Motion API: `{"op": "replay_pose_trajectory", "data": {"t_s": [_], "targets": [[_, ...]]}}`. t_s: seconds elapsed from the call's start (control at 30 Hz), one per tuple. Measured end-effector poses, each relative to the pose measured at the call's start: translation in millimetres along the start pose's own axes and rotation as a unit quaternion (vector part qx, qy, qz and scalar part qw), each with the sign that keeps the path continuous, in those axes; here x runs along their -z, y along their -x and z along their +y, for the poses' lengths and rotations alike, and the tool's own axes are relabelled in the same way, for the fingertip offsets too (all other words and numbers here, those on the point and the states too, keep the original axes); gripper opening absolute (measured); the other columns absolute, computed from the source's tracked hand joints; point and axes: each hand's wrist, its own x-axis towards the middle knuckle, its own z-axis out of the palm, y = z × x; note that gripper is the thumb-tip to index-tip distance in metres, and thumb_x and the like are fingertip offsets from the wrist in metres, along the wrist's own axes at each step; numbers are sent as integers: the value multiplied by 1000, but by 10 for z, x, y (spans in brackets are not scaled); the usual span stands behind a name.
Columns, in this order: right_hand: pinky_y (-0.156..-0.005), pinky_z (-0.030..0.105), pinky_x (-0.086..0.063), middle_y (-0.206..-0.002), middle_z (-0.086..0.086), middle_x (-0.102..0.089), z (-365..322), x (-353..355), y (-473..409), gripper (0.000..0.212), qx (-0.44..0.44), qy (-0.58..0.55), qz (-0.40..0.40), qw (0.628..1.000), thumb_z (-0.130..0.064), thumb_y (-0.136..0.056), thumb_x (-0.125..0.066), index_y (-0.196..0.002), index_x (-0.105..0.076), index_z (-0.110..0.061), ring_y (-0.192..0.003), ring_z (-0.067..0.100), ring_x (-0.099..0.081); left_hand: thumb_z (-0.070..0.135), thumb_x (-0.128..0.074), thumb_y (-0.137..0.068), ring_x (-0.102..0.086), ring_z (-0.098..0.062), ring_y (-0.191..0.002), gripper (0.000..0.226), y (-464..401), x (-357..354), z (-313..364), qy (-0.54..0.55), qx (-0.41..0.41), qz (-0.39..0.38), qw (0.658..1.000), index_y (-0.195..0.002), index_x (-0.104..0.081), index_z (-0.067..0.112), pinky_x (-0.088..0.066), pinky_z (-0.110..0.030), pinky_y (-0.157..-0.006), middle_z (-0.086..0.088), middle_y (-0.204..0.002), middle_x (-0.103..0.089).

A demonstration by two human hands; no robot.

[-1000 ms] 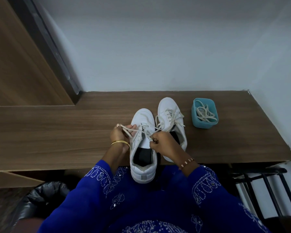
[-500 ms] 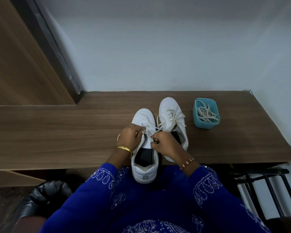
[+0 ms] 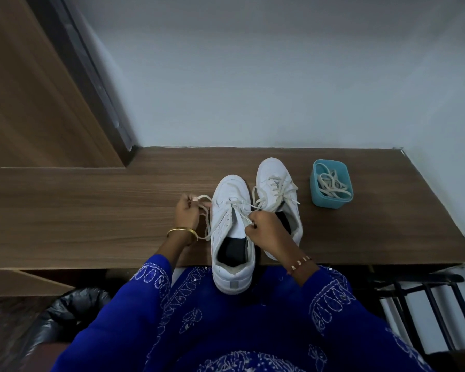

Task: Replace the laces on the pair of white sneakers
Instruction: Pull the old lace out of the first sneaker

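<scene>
Two white sneakers stand side by side on a wooden desk (image 3: 91,210), toes toward the wall. The near sneaker (image 3: 232,232) overhangs the front edge of the desk, its heel above the person's lap; the far sneaker (image 3: 277,189) sits just to its right and further back, fully laced, with its loose lace ends trailing over both sides. One lace (image 3: 207,218) is threaded only through the lowest eyelets of the near sneaker. The left hand (image 3: 187,216), wearing a gold bangle (image 3: 181,232), lies left of the near sneaker with fingers curled, pinching one end of this lace, which loops down beside the shoe. The right hand (image 3: 266,232), with a beaded bracelet (image 3: 298,263) at the wrist, rests over the right side of the near sneaker's tongue and pinches the other end between curled fingers; it hides the heel part of the far sneaker. One teal container (image 3: 317,194) stands well to the right of the shoes and holds a tangle of laces (image 3: 332,185); their number cannot be told. Blue embroidered sleeves (image 3: 134,318) fill the foreground. A black bag (image 3: 73,304) lies below the desk at left, and a dark metal rack (image 3: 427,294) stands at right.
</scene>
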Motion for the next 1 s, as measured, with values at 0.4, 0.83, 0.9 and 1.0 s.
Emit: {"op": "replay_pose_trajectory", "data": {"t_s": [0.4, 0.83, 0.9, 1.0], "targets": [[-71, 28, -38, -102, 17, -64, -94, -95, -47, 19, -36, 81, 41, 995, -12, -92, -45, -99, -59, -1, -98, 31, -59, 39, -55, -73, -56, -27, -98, 57, 491, -111, 16, -368, -207, -109, 900, -122, -53, 9, -40, -27, -77, -11, -116, -54], [-75, 29, -38, -106, 23, -61, -6, -31, -72, 21, -62, 61, 23, 996, -5, -92, -43, -103, -57, 6, -102, 34, -56, 11, -44, -87, -52, -35, -108, 45, 391, -47, -56, -344, -164, -103, 919, -130, -45, 2, -40, -35, -88, -22, -119, -54], [-79, 30, -39, -108, 23, -61, -2, -22, -74, 23, -67, 54, 23, 996, -7, -93, -44, -105, -57, 6, -104, 34, -56, 8, -43, -90, -50, -34, -112, 41, 396, -22, -45, -320, -157, -112, 928, -131, -46, 2, -39, -33, -90, -22, -121, -54], [-77, 29, -39, -106, 21, -62, 8, -34, -68, 22, -69, 58, 24, 996, -8, -93, -43, -104, -57, 5, -102, 33, -57, 23, -38, -83, -52, -30, -115, 53, 391, -4, -46, -310, -143, -146, 928, -133, -46, 9, -39, -31, -93, -16, -127, -54]]}}
